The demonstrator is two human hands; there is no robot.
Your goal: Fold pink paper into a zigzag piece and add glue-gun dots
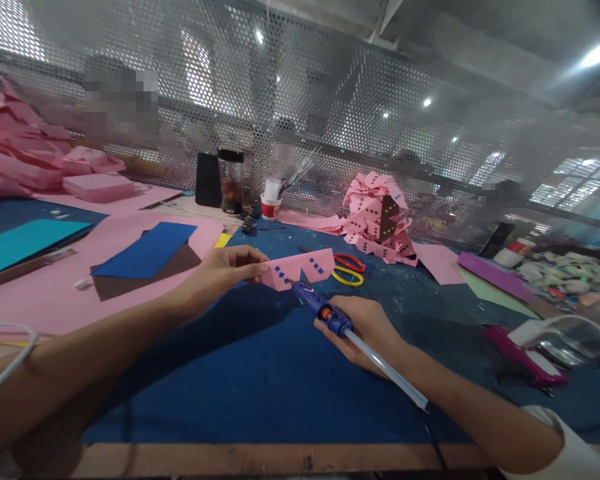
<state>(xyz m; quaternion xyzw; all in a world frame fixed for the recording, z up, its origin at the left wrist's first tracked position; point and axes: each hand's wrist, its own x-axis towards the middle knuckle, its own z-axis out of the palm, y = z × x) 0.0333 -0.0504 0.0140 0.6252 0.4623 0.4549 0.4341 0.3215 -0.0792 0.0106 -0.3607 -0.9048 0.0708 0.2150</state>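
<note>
Between the thumb and fingers of my left hand (233, 267) is the left end of a pink paper strip (307, 261) with rows of small dark blue squares and a notch at its lower edge. My right hand (365, 330) is closed around a blue hot glue gun (313, 303), a long clear glue stick (387, 367) jutting from its back. The gun's nozzle meets the strip near the left row of squares; whether it touches I cannot tell. Just behind the strip lie scissors (349, 270) with one red and one yellow handle loop.
A heap of dotted pink pieces (373, 213) stands at the back. Blue and brown sheets (147, 250) lie on pink paper at left. Near the mesh screen are a drink jar (231, 183) and a paper cup (270, 207). A magenta device (525, 357) sits at right.
</note>
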